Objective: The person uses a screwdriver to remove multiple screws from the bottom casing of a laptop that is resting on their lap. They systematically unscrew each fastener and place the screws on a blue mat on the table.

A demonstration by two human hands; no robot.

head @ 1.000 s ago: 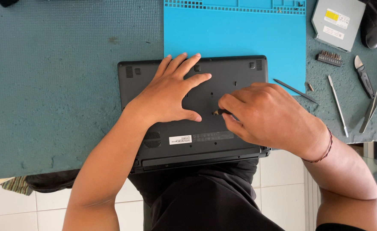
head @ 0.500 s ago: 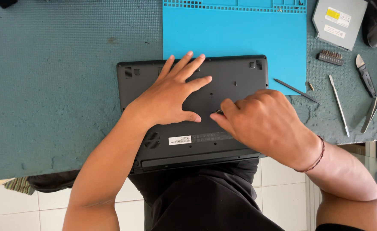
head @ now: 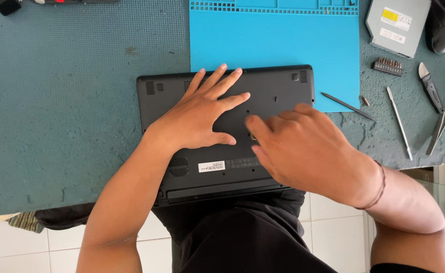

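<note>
A black laptop (head: 283, 83) lies upside down, its base up, at the near edge of the table, partly on a blue work mat (head: 273, 40). My left hand (head: 202, 119) rests flat on the middle of the base with its fingers spread and holds nothing. My right hand (head: 308, 146) hovers over the right half of the base. Its thumb and forefinger pinch together at a small brass-coloured piece (head: 253, 136) on the base. The palm hides the rest of that spot.
To the right lie a thin black pry stick (head: 347, 106), a loose bit (head: 365, 101), a bit holder (head: 388, 65), a metal rod tool (head: 399, 124), tweezers (head: 437, 129) and a grey optical drive (head: 396, 25). A black mouse (head: 444, 23) sits at the far right corner.
My right hand has shifted left and towards me across the base, its fingertips now closer to my left thumb. My left hand has stayed flat in place.
</note>
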